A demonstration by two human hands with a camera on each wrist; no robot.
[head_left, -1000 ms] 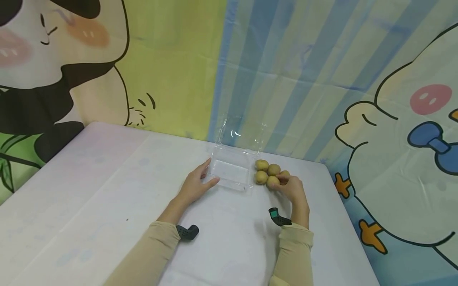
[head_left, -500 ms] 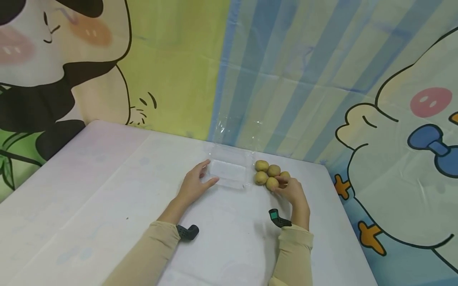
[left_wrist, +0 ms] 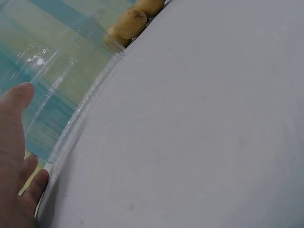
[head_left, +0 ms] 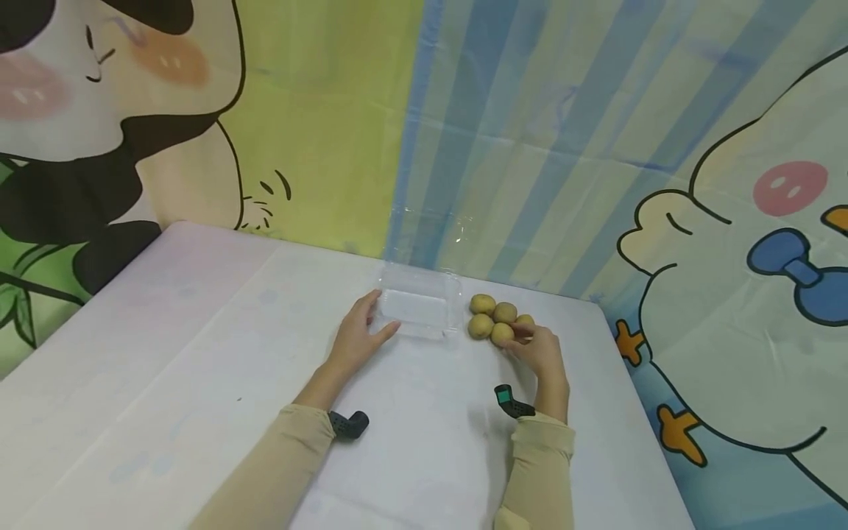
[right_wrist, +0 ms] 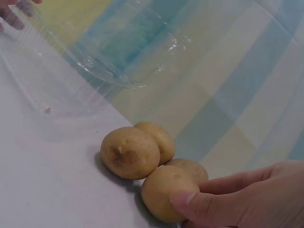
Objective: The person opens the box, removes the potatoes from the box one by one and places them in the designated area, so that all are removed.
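Note:
A clear plastic clamshell box [head_left: 416, 308] lies on the white table, its see-through lid [head_left: 430, 235] raised at the back. My left hand [head_left: 354, 335] is at the box's left end, fingers spread, thumb by the near edge; in the left wrist view the thumb [left_wrist: 19, 97] overlaps the clear wall. Just right of the box is a cluster of several yellow-brown potatoes [head_left: 480, 326]. My right hand [head_left: 543, 350] grips the nearest potato [right_wrist: 166, 192], with the thumb on its near side and the fingers behind, partly hidden. That potato sits against the others.
Behind the table's back edge hangs a printed curtain [head_left: 331, 147] with stripes and cartoon animals. The box and potatoes are near that edge. A small dark speck [head_left: 239, 399] marks the tabletop at left.
The box has shifted slightly left and away from me along with my left hand, widening its gap to the potatoes. My right hand has stayed at the nearest potato.

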